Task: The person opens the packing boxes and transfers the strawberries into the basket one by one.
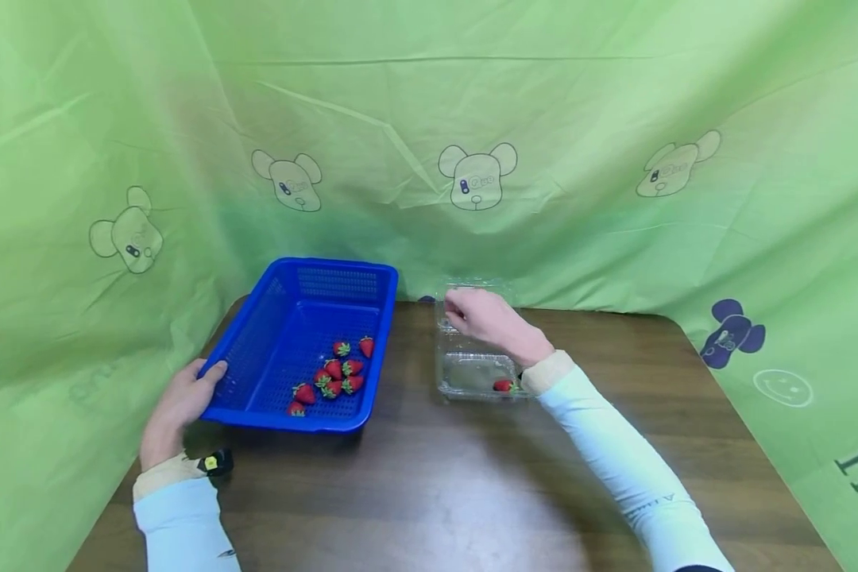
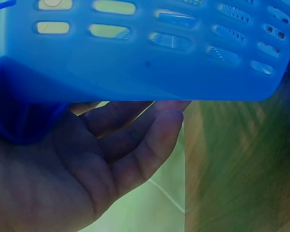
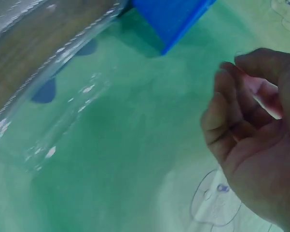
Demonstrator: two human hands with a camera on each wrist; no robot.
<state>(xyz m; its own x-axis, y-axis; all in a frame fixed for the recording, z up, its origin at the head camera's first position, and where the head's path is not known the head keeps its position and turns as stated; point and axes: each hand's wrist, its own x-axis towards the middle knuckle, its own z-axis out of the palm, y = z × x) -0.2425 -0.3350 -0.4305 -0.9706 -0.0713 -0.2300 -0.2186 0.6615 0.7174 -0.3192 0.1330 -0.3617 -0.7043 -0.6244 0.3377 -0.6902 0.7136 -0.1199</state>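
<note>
My left hand (image 1: 183, 397) grips the near left corner of a blue plastic basket (image 1: 257, 318), thumb over the rim. In the left wrist view the fingers (image 2: 157, 140) reach beneath the basket's slotted wall. The basket is tilted, and several strawberries (image 1: 332, 368) lie in its near right part. My right hand (image 1: 488, 316) is over the back of an opened clear plastic clamshell box (image 1: 475, 369). Its fingers are loosely curled with nothing seen between them in the right wrist view. One strawberry (image 1: 503, 385) lies at the box's front right, beside the right sleeve.
Both things are at the back of a brown wooden table (image 1: 415, 492). A green curtain (image 1: 579, 103) printed with bear heads hangs behind and beside it. In the right wrist view the clear plastic edge (image 3: 62, 58) runs near the basket's corner (image 3: 171, 19).
</note>
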